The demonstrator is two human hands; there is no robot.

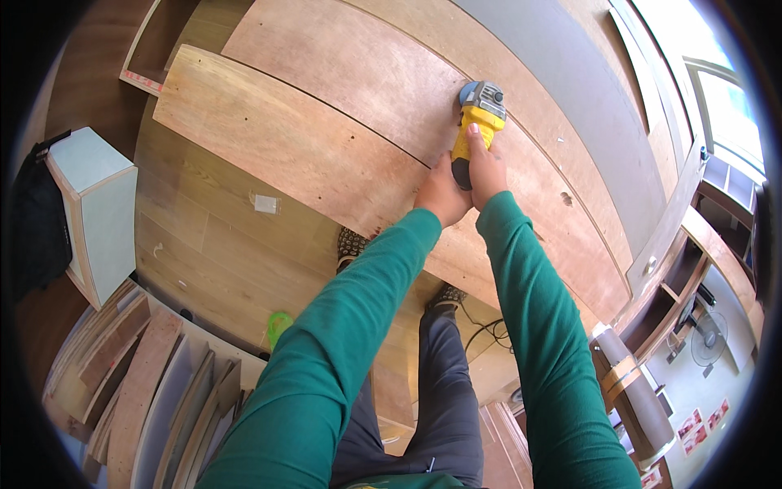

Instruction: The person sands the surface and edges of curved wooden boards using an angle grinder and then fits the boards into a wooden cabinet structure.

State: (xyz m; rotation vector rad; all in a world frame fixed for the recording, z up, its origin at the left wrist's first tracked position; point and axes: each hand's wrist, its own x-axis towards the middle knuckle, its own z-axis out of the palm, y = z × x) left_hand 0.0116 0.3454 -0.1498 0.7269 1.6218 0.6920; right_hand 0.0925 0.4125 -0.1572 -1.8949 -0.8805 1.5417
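A yellow handheld power tool (481, 114) with a grey and blue head rests on a large plywood sheet (326, 138), right at the seam with a second sheet behind it. My right hand (486, 167) wraps the tool's yellow body from the right. My left hand (441, 196) grips its black rear handle from below left. Both arms wear green sleeves and reach straight forward. The tool's working face is hidden beneath it.
Several plywood boards lie stacked across the wooden floor (204, 244). A white cabinet box (98, 212) stands at left. Upright board offcuts (163, 399) lean at lower left. A black cable (489, 330) trails near my feet. A green object (278, 326) lies on the floor.
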